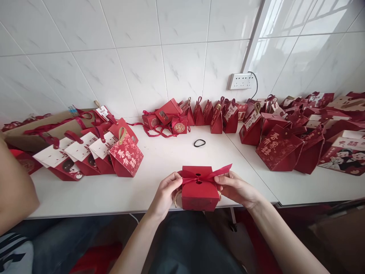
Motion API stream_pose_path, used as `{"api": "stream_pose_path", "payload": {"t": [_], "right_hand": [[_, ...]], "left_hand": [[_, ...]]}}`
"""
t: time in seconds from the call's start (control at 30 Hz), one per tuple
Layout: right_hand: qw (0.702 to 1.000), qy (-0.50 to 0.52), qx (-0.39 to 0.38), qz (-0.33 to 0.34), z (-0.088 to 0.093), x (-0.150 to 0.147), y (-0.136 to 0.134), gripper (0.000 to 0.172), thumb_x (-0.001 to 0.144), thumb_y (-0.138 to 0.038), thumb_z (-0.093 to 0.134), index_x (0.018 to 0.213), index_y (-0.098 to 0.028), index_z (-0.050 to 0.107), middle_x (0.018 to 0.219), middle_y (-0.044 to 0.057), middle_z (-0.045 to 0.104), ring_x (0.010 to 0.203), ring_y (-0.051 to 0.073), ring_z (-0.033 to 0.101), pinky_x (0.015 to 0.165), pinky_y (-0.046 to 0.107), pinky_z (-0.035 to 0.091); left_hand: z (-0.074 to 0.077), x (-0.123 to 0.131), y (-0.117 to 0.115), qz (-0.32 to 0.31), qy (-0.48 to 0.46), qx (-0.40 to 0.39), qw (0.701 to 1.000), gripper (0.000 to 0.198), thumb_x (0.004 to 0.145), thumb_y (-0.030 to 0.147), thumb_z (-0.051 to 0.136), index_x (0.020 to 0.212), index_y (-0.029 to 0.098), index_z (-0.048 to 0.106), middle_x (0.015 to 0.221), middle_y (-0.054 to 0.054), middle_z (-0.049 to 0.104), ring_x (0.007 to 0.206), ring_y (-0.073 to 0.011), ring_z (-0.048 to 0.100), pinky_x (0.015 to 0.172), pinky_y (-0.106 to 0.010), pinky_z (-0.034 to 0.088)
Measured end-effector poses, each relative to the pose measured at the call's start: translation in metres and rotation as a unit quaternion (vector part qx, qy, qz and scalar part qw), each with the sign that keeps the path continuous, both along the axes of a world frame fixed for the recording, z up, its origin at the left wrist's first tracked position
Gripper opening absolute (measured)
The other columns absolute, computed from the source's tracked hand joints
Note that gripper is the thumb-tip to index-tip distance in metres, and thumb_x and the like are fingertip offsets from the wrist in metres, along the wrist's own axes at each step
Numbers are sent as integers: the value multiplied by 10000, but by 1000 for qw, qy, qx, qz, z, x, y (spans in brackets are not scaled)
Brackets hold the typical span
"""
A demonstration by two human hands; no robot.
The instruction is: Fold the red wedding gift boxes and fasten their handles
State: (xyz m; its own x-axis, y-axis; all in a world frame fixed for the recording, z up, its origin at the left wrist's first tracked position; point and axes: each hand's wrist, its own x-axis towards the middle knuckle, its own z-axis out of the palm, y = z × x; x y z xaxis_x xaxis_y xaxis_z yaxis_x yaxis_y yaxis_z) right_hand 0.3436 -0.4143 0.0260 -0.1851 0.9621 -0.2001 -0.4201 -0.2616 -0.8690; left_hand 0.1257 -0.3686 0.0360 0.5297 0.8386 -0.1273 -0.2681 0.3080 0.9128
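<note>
A red gift box sits at the table's front edge, with two dark holes in its top and twisted cord at both sides. A red ribbon crosses the top and is knotted between the holes. My left hand pinches the ribbon's left part at the box's upper left edge. On the other side, my right hand pinches the ribbon's right part, its loose end sticking up past the fingers. Beyond the box lies a black elastic loop.
Red and white gift boxes line the left. Several small boxes with loose ribbon stand by the tiled wall, under a power strip. More boxes crowd the right. Another person's arm reaches in at far left.
</note>
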Motion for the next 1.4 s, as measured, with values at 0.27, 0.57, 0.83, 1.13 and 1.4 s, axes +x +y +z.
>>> {"api": "stream_pose_path", "payload": {"t": [0.27,0.57,0.83,1.13,1.4], "right_hand": [[999,49,8,11,-8,-1,0,363,633,-361,826,555,-162,532,514,-57,418,497,68,410,519,217,371],[997,-24,70,-2,-6,11,-11,413,612,-506,824,685,-164,604,676,8,587,651,125,558,673,277,487],[980,-77,150,-108,-24,5,-11,492,817,-599,575,1187,-275,606,1363,85,535,1253,271,498,1047,467,387],[975,-162,151,11,2,-2,-45,469,889,-580,472,882,-150,660,765,87,691,637,197,662,691,371,544],[827,-450,290,-171,1,-22,-28,252,892,-405,545,1065,-230,601,1161,107,598,1073,251,588,904,416,508]], "left_hand": [[-7,6,-4,30,-18,9,999,407,687,413,725,634,166,406,600,51,418,556,-63,359,537,-171,305],[-11,-4,0,124,180,183,959,326,812,511,574,820,205,462,764,17,488,695,-125,506,631,-231,420],[-1,0,-18,84,333,381,858,745,727,466,687,1339,245,322,1451,-160,315,1379,-346,317,1010,-488,430],[-1,-26,11,280,315,340,841,458,861,348,524,1290,244,406,1443,-119,384,1384,-291,328,1114,-509,303],[12,-14,-31,191,337,465,796,179,854,354,501,937,219,583,1099,-89,589,1091,-260,565,926,-413,464]]}}
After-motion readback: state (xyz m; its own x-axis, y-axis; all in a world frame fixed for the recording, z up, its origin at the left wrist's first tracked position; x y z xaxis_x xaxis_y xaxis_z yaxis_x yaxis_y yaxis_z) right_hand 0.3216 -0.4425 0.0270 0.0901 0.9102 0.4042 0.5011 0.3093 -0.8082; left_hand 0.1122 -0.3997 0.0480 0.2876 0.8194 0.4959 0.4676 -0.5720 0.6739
